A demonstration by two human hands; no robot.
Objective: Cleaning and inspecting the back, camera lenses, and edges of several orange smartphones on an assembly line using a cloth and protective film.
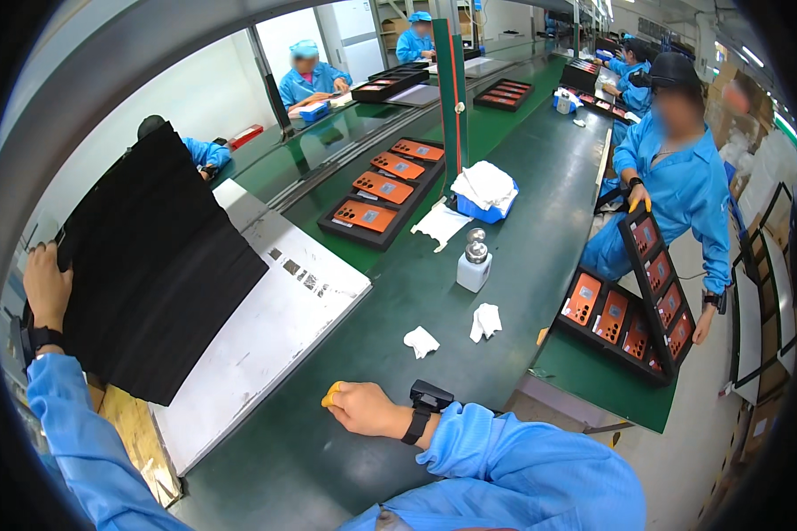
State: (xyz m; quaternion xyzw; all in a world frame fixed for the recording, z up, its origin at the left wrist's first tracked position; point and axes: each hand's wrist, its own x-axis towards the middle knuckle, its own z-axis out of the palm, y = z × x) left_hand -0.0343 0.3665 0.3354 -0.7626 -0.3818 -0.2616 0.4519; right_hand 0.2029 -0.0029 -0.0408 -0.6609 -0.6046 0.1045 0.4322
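Observation:
My left hand (48, 285) is raised at the left, its fingers closed on the edge of a large black sheet (150, 265). The sheet stands tilted, slightly bowed, over a white scuffed board (301, 288) and covers part of it. Above the green bench, my right hand (365, 410) is closed, with yellow finger cots on its fingertips and nothing seen in it. Two crumpled white wipes (421, 342) (485, 322) lie beyond that hand. Behind them stands a white pump bottle (475, 264) with a metal top.
A black tray (350, 232) holds orange phone-shaped panels. Beside it is a blue box (498, 208) of white cloths, next to a green post (452, 97). At right, a co-worker (677, 177) tilts one black tray (646, 292) over another. Other people in blue sit along the line.

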